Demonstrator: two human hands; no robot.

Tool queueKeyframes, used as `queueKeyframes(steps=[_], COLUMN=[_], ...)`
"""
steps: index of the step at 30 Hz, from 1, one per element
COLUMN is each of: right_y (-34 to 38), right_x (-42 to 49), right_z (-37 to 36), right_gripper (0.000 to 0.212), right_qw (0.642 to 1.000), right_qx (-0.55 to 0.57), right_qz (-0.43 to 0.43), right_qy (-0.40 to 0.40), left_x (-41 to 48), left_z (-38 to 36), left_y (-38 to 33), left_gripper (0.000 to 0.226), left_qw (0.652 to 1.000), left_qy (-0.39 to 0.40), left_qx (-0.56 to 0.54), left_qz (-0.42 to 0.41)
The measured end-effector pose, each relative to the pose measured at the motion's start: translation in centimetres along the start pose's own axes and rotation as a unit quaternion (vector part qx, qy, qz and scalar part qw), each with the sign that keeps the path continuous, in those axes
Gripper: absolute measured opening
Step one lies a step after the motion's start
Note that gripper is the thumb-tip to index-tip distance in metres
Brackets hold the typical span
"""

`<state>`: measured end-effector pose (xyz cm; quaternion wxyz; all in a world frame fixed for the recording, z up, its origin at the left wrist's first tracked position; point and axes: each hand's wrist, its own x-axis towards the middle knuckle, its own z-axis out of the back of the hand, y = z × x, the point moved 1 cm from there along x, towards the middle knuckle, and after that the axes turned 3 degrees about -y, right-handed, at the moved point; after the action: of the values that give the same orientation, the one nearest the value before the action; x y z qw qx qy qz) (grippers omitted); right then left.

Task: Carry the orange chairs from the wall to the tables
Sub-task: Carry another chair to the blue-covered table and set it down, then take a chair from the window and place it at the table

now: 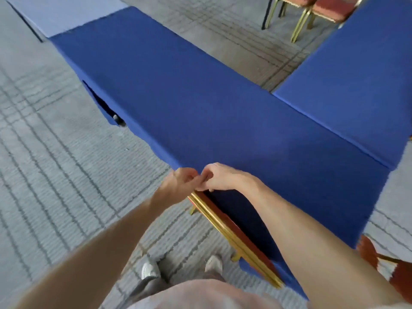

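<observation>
Head view: orange chair (231, 237) tucked against blue-clothed table (200, 103), gold frame edge-on. Likely rigid, moderately heavy, padded back; top rail best hold. Left hand (180, 182) and right hand (219, 177) close together, fingers curled at rail's end, apparently gripping, though blurred. Grey patterned carpet (55, 152); two more chairs (330, 7) beyond.

I see deep blue cloth over the tabletop (200, 103), pale grey carpet (55, 163) crossed by darker grid lines, an orange chair (225, 227) with gold frame, and white shoes (148, 269).
</observation>
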<state>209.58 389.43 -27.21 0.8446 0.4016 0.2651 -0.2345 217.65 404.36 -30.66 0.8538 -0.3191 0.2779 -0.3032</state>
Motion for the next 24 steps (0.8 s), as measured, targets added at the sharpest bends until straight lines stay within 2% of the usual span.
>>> queueKeyframes(steps=[1,3,5,8,13,20,24], right_y=[1.5,5.2,9.4,16.1,26.0,40.7,50.4], right_x=[1.1,3.0,3.9,4.9,6.0,9.0,10.2], right_z=[0.0,0.0,0.0,-0.9,-5.3,-13.8,-20.1], right_gripper=[0.030,0.022,0.021,0.022,0.020,0.017,0.018], right_qw=[0.999,0.996,0.990,0.972,0.939,0.920,0.888], right_qx=[0.003,-0.020,-0.036,-0.091,-0.148,-0.145,-0.193], right_qz=[0.026,0.088,0.138,0.218,0.308,0.358,0.415], right_qy=[-0.019,-0.023,-0.001,0.024,0.039,0.066,0.042], left_x=[-0.2,-1.4,-2.9,-5.7,-11.6,-19.0,-24.0], left_z=[1.9,5.5,9.0,14.4,21.9,33.5,40.7], left_y=[1.3,3.8,5.7,8.2,13.6,23.5,28.3], left_gripper=[0.067,0.052,0.034,0.025,0.045,0.040,0.040], left_qw=[1.000,0.998,0.995,0.985,0.960,0.917,0.870], left_qy=[-0.019,-0.058,-0.079,-0.132,-0.230,-0.355,-0.450], left_qx=[-0.011,-0.003,0.027,0.002,-0.062,-0.087,-0.141], left_qz=[0.001,0.017,0.059,0.107,0.146,0.160,0.142])
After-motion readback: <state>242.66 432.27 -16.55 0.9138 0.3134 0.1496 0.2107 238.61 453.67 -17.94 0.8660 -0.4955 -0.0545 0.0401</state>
